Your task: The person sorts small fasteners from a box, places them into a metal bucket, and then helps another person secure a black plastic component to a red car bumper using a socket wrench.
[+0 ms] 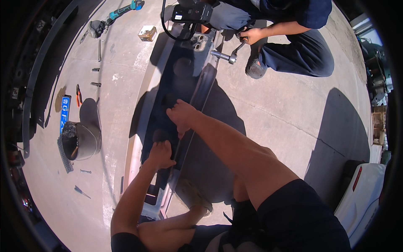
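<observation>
A long metal vehicle beam (182, 84) with round openings lies lengthwise before me, largely in shadow. My left hand (161, 156) is at its near part, fingers curled down at one opening. Farther along, my right hand (183, 116) grips the beam at another opening, fingertips partly in shadow. Both hands are closed on it. At the far end a co-worker's hand (251, 36) holds a ratchet wrench (238, 50). Its long socket (221, 55) points at the beam's right side and seems to touch it.
On the floor to the left are a black bucket (90, 140), a blue plate (65, 110), orange-handled pliers (78, 95), a screwdriver-like tool (82, 192) and several loose sockets. Beyond them lie a teal power tool (119, 14) and a small box (147, 33). A white car part (361, 197) stands right.
</observation>
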`<state>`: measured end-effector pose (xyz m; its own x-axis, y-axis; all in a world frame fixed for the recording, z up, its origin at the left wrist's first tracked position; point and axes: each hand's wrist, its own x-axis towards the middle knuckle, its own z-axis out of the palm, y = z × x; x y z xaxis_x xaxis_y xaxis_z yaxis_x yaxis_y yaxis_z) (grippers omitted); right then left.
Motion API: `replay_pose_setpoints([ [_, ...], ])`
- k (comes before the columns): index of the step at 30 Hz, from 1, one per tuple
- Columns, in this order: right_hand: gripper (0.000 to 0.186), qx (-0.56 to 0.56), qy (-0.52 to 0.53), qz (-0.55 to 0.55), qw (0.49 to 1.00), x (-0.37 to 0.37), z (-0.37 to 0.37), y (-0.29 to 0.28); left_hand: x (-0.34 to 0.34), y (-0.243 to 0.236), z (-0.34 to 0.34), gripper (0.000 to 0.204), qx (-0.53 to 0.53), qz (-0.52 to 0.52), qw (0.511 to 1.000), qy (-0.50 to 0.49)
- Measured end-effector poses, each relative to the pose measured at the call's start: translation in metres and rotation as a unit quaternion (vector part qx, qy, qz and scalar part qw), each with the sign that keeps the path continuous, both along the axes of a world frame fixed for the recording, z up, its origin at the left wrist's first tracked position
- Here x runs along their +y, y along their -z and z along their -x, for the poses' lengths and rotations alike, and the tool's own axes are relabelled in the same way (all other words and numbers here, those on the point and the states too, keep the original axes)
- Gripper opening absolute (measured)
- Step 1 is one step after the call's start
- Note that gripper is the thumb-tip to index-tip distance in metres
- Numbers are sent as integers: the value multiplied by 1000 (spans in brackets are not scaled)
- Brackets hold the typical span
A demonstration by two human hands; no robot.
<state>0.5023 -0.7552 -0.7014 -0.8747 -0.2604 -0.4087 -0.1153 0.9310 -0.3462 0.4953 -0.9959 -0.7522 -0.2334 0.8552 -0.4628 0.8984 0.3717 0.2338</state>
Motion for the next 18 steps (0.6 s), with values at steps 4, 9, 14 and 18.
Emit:
replay_pose_setpoints([
  [4,88,-4,-10,-4,1000,1,3,-1,0,4,1,89,11,6,1000,6],
  [9,85,-8,1,-1,1000,1,2,0,4,-2,1,90,6,25,1000,-6],
  [14,84,-7,-4,2,1000,2,2,-1,7,-3,0,93,2,44,999,-10],
  [18,89,-18,-10,-4,1000,0,5,-4,5,-5,1,93,7,43,999,-10],
])
